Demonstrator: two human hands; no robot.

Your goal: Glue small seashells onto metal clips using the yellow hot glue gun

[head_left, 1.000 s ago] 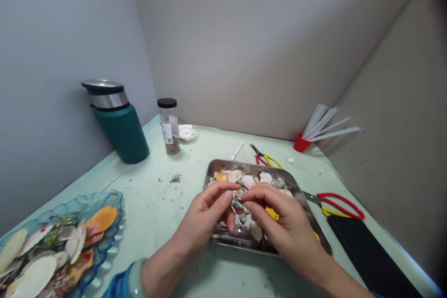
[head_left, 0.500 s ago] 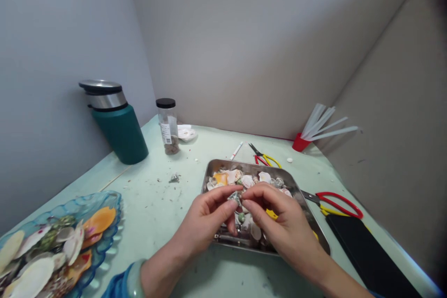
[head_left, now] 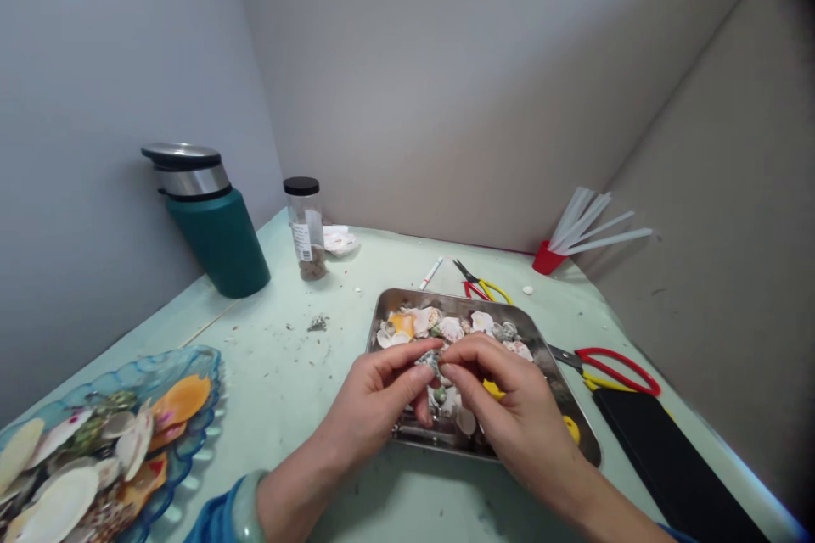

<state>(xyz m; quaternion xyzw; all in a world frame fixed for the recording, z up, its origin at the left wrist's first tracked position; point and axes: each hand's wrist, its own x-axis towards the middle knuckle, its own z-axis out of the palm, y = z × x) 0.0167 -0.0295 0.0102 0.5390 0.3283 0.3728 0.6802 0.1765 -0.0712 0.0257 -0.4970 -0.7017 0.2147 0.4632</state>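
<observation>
Over the near part of a metal tray (head_left: 576, 407), my left hand (head_left: 382, 386) pinches a small grey-green speckled seashell (head_left: 431, 359) between thumb and fingertips. My right hand (head_left: 503, 382) meets it from the right, thumb and forefinger pressed together close against the shell's side. Whatever sits in that right pinch is too small to make out. Beneath both hands the tray holds many shells, among them a white scallop shell (head_left: 452, 328) and an orange shell piece (head_left: 401, 323). A yellow item (head_left: 570, 429) shows in the tray by my right wrist.
A blue glass dish (head_left: 213, 365) heaped with shells stands at the left. Behind are a teal bottle (head_left: 220, 242) and a lidded jar (head_left: 306, 229). Small scissors (head_left: 482, 285), larger red-handled scissors (head_left: 617, 369), a black flat object (head_left: 668, 458) and a red cup of straws (head_left: 548, 259) lie around the tray.
Both hands stay at nearly the same place with the seashell between them. My right hand has shifted slightly, showing more of the yellow item by the wrist.
</observation>
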